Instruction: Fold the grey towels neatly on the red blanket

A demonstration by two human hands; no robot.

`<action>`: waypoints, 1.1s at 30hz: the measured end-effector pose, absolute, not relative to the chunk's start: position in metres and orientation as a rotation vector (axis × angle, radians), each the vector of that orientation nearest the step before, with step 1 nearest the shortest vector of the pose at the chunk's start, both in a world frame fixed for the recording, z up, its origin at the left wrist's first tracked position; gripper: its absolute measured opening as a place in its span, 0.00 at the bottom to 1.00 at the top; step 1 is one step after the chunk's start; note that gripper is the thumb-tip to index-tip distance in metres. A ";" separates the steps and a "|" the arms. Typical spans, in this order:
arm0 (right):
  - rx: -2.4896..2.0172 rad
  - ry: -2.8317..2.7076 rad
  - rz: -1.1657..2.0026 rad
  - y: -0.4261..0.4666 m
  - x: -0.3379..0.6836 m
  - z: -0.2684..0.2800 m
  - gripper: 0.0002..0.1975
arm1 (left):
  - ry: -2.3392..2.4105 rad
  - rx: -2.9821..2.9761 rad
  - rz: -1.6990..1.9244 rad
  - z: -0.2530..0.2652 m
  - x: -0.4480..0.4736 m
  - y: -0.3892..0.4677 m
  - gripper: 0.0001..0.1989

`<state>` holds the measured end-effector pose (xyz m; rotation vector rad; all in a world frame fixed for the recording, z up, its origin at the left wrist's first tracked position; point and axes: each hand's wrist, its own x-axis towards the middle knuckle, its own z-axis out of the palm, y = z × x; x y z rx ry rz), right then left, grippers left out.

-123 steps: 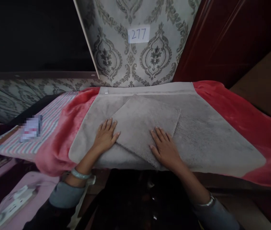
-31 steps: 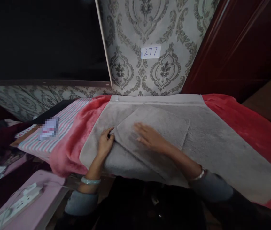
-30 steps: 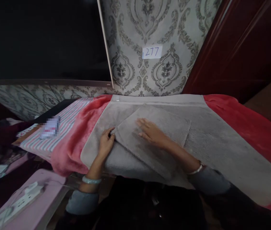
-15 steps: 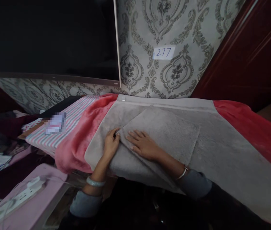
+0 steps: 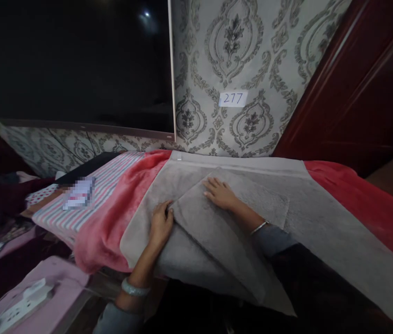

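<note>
A grey plush cloth [image 5: 252, 199] lies turned like a diamond on a larger grey plush cover [image 5: 325, 241]. My left hand [image 5: 161, 223] is at the cloth's left corner, its finger and thumb closed around that corner. Flat on the upper left part of the cloth, near its back edge, rests my right hand [image 5: 221, 194] with fingers spread. From the left corner, a darker edge of the cloth slants down towards the front, where its lower corner hangs near my body.
Red fleece blanket [image 5: 113, 218] and a striped cloth [image 5: 102, 185] lie to the left, with a blurred packet [image 5: 78, 194] on top. A white power strip [image 5: 26, 301] sits on a pink surface [image 5: 64, 273]. Behind are a television [image 5: 78, 65] and patterned wall.
My right hand has slid away from me and to the right across the cloth, off its left edge. My left hand stays at the corner. The view has tilted up slightly.
</note>
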<state>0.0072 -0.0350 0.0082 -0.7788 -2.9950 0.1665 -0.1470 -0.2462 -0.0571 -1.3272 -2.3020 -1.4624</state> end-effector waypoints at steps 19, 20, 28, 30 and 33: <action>-0.633 -2.978 0.234 -0.004 -0.012 0.011 0.29 | -2.170 -1.859 -0.788 -0.050 -0.132 -0.247 0.21; -0.670 -3.017 0.213 0.006 -0.011 0.008 0.29 | -2.175 -1.845 -0.778 -0.051 -0.132 -0.247 0.21; -0.650 -3.071 0.228 0.058 -0.025 -0.009 0.32 | -2.118 -1.813 -0.737 -0.061 -0.138 -0.246 0.22; -0.703 -3.060 0.227 0.067 -0.029 -0.009 0.32 | -2.099 -1.819 -0.752 -0.064 -0.140 -0.246 0.22; -0.803 -3.030 0.232 0.079 -0.033 -0.009 0.32 | -2.095 -1.831 -0.761 -0.066 -0.142 -0.246 0.23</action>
